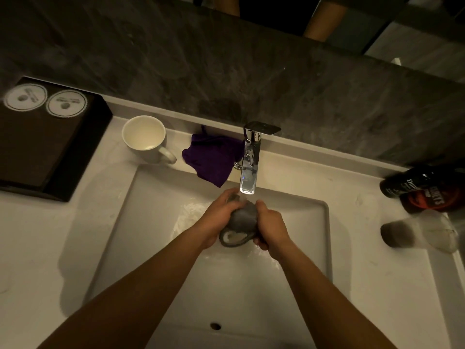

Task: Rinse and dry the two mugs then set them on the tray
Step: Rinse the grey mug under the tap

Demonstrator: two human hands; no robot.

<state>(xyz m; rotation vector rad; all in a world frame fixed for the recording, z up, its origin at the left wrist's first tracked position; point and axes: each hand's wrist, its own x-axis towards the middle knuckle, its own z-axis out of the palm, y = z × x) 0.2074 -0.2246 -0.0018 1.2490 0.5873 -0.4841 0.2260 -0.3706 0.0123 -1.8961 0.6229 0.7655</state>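
A grey mug (242, 217) is held over the white sink (151, 235), right under the chrome tap (249, 170), its handle pointing toward me. My left hand (219, 212) grips its left side and my right hand (270, 225) grips its right side. Water seems to run from the spout onto the mug. A white mug (146, 138) stands upright on the counter behind the sink's left corner. A purple cloth (212, 159) lies crumpled next to the tap's base. The black tray (57, 177) sits at the far left of the counter.
Two round white paper lids (45, 100) rest on the tray's far end. Dark bottles (425, 190) lie on the counter at the right, with a white and grey sock-like cloth (422, 233) in front of them. A dark stone wall rises behind the counter.
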